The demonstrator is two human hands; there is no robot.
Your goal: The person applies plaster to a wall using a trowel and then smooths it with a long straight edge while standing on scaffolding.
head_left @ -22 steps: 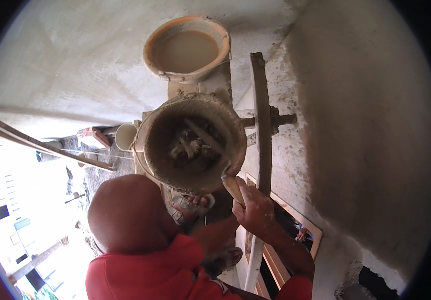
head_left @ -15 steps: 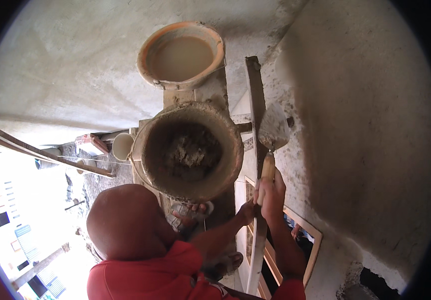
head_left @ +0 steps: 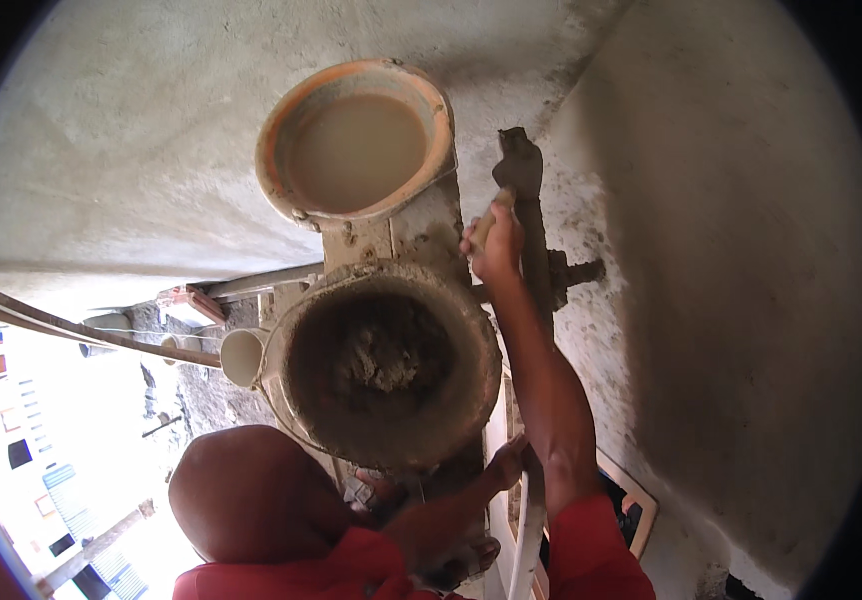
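Note:
My right hand (head_left: 501, 243) is closed round the wooden handle of a trowel (head_left: 520, 172). The trowel's dull blade lies over the far end of a long narrow board (head_left: 534, 225) coated with mortar; whether it touches the board I cannot tell. Lower down, my left hand (head_left: 508, 462) grips the same board near its pale lower part, with the fingers partly hidden. Left of the board stands a large mortar-crusted bucket (head_left: 491, 385) with a clump of grey mortar (head_left: 386, 360) inside. Beyond it, an orange-rimmed bucket (head_left: 269, 165) holds cloudy water (head_left: 356, 150).
Both buckets stand on a plank platform (head_left: 411, 225) beside plastered walls (head_left: 741, 250). A small pale bucket (head_left: 243, 357) is left of the mortar bucket. A head (head_left: 241, 495) and red shirt (head_left: 301, 570) occupy the lower left. A wooden frame (head_left: 641, 505) is at lower right.
My right hand has moved up and away along the board with the trowel, whose blade has swung to the board's far end. My left hand stays on the board; the view has shifted.

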